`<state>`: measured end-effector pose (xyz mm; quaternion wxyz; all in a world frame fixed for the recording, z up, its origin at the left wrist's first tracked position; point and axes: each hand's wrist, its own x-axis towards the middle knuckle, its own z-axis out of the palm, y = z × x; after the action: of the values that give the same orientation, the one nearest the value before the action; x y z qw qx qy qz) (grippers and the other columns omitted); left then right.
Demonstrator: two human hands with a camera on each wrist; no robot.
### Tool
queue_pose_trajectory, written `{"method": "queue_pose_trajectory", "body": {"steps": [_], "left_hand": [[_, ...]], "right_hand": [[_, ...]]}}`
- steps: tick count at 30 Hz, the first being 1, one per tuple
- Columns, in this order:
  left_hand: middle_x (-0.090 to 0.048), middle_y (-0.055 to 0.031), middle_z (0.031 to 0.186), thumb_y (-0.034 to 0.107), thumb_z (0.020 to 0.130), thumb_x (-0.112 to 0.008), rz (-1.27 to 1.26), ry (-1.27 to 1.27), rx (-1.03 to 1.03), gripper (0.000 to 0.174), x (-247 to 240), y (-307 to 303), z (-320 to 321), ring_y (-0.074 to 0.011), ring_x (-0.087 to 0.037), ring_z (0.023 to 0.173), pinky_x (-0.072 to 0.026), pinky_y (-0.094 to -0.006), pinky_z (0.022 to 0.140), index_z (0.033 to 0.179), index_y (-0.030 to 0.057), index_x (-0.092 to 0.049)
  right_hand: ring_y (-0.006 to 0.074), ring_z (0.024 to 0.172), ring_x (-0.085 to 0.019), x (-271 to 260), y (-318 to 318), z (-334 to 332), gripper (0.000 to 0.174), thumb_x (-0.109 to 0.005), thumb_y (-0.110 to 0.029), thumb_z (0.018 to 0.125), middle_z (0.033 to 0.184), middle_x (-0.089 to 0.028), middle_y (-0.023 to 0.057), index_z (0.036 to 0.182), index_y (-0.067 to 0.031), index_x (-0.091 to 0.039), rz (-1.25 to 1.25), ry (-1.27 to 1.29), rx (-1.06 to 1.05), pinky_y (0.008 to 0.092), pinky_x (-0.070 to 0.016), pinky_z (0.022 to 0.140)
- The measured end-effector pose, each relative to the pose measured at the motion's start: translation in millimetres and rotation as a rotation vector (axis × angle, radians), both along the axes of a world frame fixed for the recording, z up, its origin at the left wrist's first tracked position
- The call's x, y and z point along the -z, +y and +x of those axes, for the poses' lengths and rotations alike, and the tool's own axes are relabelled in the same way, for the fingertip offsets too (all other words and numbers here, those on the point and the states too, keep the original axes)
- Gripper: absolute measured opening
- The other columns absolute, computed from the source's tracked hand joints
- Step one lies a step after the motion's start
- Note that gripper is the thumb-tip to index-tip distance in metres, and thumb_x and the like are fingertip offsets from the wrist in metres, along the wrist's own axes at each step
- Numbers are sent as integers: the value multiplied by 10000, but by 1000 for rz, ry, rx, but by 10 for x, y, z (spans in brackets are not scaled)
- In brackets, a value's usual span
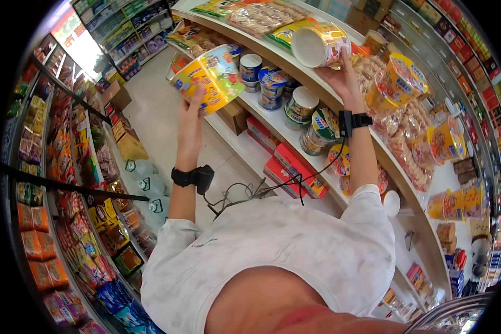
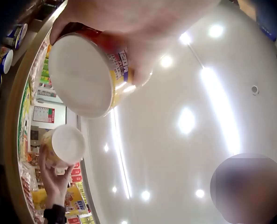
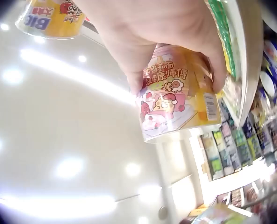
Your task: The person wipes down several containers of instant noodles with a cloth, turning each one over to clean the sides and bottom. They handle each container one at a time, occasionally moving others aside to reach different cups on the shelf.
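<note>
In the head view my left hand (image 1: 192,108) grips a yellow-and-green instant noodle cup (image 1: 214,80), held tilted over the aisle. The left wrist view shows this cup's round white base (image 2: 80,74), with fingers wrapped about its side. My right hand (image 1: 342,83) holds a second instant noodle cup (image 1: 323,45), tipped on its side just above the top shelf, its white base facing left. Seen from the right wrist, pink cartoon art and a barcode cover the side of this cup (image 3: 176,100), between thumb and fingers.
More yellow noodle cups (image 1: 398,80) stand along the top shelf (image 1: 434,183), among bagged snacks (image 1: 267,16). Below, smaller cups and tubs (image 1: 303,106) line a lower shelf, with red boxes (image 1: 298,170) underneath. A snack rack (image 1: 67,183) and water jugs (image 1: 150,183) flank the aisle on the left.
</note>
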<state>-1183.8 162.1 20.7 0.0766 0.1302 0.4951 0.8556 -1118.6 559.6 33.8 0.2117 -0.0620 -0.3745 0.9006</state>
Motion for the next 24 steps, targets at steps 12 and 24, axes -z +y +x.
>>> {"method": "queue_pose_trajectory", "body": {"steps": [12,24], "left_hand": [[-633,-52,1146,258,859,-790,-106,35,-74,499,144,-627,293,-103,-576,1010,-438,-265,905,1231,14,-564],[-431,-129,1480,439,1007,-524,399,-335,279,599,162,-1069,796,-275,-469,1336,-370,-536,1107,1479,115,-349]], "right_hand": [[401,1334,-436,47,-939,941,765,-653,-503,914,1498,-381,168,1463,-63,-352,-273,-16,-284,559,-424,1082],[156,980,-637,268,-1691,1519,410,-711,-169,915,1161,-633,62,1284,-63,-566,358,-199,330,329,-537,826]]}}
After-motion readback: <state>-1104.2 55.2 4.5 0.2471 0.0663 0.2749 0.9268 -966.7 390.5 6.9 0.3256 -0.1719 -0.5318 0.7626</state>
